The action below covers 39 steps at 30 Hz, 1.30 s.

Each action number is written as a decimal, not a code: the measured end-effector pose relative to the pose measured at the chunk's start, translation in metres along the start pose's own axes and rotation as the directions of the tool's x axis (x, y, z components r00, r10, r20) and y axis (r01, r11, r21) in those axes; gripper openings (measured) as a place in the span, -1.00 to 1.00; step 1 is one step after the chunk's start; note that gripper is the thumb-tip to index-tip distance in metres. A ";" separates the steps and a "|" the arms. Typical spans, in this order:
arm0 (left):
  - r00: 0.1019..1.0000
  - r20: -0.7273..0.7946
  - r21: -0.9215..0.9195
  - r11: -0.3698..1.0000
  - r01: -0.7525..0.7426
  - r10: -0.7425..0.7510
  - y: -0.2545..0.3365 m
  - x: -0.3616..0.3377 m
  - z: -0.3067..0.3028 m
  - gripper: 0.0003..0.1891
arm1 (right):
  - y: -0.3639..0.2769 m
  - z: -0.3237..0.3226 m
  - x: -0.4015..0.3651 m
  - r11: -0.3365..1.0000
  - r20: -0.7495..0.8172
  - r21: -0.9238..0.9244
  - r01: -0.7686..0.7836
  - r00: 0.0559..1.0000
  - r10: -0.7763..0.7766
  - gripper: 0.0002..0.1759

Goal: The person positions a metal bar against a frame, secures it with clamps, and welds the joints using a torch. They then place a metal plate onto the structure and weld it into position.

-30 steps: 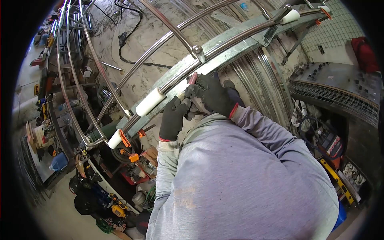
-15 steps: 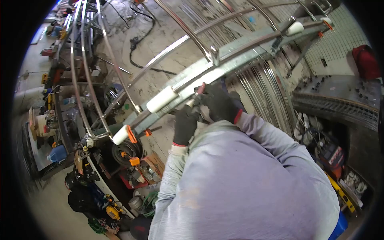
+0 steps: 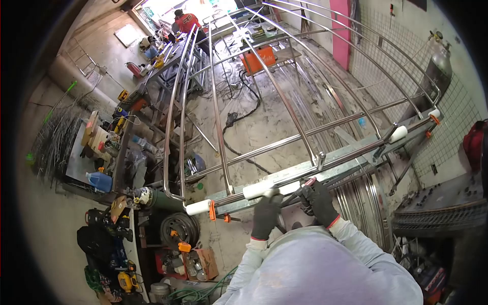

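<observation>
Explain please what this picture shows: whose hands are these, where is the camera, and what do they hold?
The camera sits on a person's head and looks down, so you see that person's own grey sleeves and black-gloved hands. The right hand grips a red-handled tool at a long metal beam. The left hand is curled just below a white roller on that beam; whether it holds anything I cannot tell. A frame of shiny steel tubes meets the beam, and an orange clamp sits near one end. Far ahead, another person in red stands.
</observation>
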<state>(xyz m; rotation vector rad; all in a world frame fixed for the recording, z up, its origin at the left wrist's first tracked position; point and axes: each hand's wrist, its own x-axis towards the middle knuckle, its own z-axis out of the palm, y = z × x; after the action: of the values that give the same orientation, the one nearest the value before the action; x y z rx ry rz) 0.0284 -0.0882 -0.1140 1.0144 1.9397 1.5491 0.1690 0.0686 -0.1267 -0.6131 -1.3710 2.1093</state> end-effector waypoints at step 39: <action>0.915 -0.253 -0.670 0.740 0.070 -0.315 0.058 0.036 0.041 -0.68 | -0.060 -0.096 0.103 0.896 0.148 -0.295 0.332 0.942 -0.300 -0.53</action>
<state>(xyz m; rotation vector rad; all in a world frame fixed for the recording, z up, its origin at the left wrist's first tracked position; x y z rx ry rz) 0.0513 -0.0293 -0.0655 0.2274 1.4281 2.1549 0.1643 0.2212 -0.1157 -0.3760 -1.7544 1.6931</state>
